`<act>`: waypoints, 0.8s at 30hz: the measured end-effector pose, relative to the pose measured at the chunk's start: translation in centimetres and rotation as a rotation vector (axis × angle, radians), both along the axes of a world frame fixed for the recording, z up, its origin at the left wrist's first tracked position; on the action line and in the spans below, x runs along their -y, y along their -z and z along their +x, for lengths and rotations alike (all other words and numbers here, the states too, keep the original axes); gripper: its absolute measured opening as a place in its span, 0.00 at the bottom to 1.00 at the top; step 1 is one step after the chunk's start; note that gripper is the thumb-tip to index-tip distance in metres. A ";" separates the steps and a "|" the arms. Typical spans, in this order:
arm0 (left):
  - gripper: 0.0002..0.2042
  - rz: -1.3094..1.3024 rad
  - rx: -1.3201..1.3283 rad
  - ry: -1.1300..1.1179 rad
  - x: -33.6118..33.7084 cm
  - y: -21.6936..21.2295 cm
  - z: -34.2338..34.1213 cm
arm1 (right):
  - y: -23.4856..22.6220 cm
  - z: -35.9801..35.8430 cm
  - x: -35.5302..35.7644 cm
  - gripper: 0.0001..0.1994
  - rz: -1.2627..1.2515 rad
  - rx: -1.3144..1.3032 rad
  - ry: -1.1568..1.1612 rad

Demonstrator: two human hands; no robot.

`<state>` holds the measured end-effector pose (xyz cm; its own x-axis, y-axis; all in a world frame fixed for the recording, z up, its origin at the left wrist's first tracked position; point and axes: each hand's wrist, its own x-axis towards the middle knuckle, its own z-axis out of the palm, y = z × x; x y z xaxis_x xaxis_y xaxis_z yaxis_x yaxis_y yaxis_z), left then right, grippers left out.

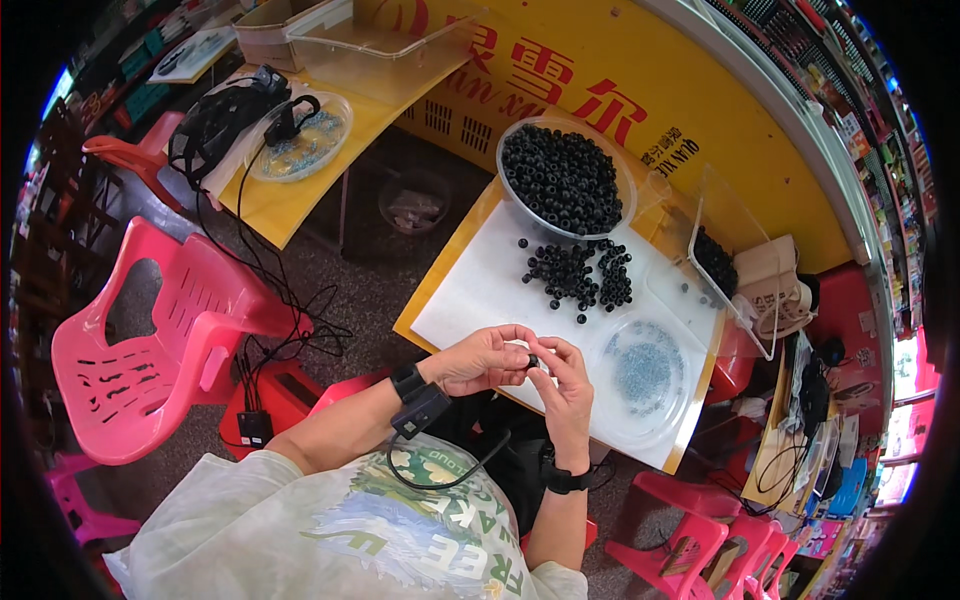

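Observation:
My left hand (475, 362) and my right hand (564, 385) meet above the near edge of the white sheet (460, 305). Fingertips of both are closed around a small black bead (531, 361), mostly hidden between them. Beyond the hands lies a loose pile of round black beads (562, 275) on the sheet. Behind that pile stands a clear round tub (502, 170) heaped with the same black beads. To the right of my right hand sits a shallow clear plastic dish (600, 415) with many tiny pale-blue pieces (645, 368).
A clear rectangular bin (765, 335) with black beads stands at the table's right. At left are a pink chair (165, 320), dangling black cables (285, 290) and a yellow table (370, 100) with another dish. Red chairs (680, 520) stand at lower right.

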<state>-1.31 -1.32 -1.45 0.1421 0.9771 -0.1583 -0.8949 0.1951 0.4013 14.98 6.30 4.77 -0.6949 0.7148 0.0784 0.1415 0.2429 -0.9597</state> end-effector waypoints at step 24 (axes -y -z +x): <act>0.10 -0.079 0.030 -0.078 0.7 1.0 0.9 | 0.5 -0.4 2.3 0.11 0.342 0.071 0.238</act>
<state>-0.43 -2.00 -2.47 0.0724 0.9700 -0.2320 -0.9200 0.1548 0.3600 14.56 3.96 4.31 -0.5256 0.7974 0.2964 0.2954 0.4978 -0.8155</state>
